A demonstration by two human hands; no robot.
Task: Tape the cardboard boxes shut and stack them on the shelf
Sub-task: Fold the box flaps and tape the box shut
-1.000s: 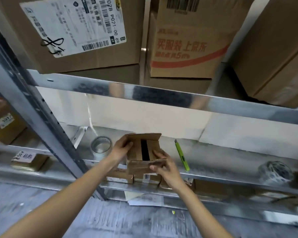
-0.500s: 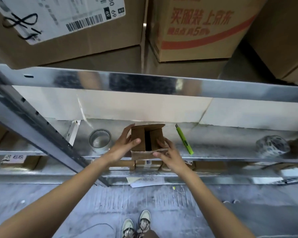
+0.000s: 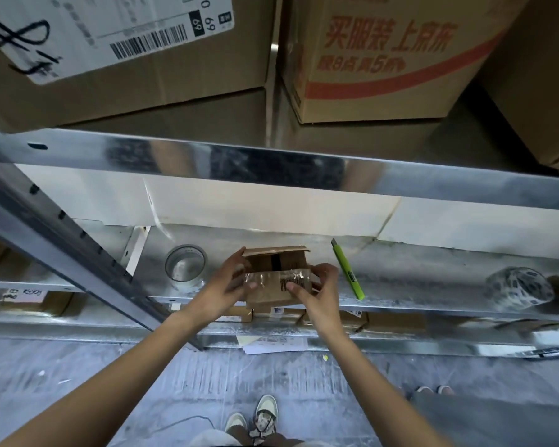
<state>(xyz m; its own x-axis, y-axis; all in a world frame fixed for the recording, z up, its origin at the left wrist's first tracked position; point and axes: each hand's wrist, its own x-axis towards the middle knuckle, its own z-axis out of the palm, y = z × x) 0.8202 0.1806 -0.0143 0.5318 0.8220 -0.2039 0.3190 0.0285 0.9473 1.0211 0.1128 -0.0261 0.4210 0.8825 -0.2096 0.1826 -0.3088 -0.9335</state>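
A small cardboard box point(image 3: 273, 293) sits at the front edge of the middle metal shelf point(image 3: 417, 279), its top flaps open with a dark gap between them. Old clear tape and a barcode label cover its near face. My left hand point(image 3: 221, 290) holds the box's left side, thumb on the near face. On the right side my right hand point(image 3: 317, 293) grips it, thumb pressing by the label. A roll of clear tape point(image 3: 185, 267) lies on the shelf just left of my left hand. A green utility knife point(image 3: 347, 269) lies just right of the box.
Large cardboard boxes point(image 3: 384, 56) fill the upper shelf. A slanted steel upright point(image 3: 78, 253) crosses at the left. A patterned tape roll point(image 3: 518, 288) lies far right. Small flat boxes point(image 3: 236, 312) sit on the lower shelf; my shoes point(image 3: 262, 417) stand on the grey floor.
The near face of the box with its tape and label has come into view. My left thumb moved from the top flap down onto the near face. The camera tilted further down.
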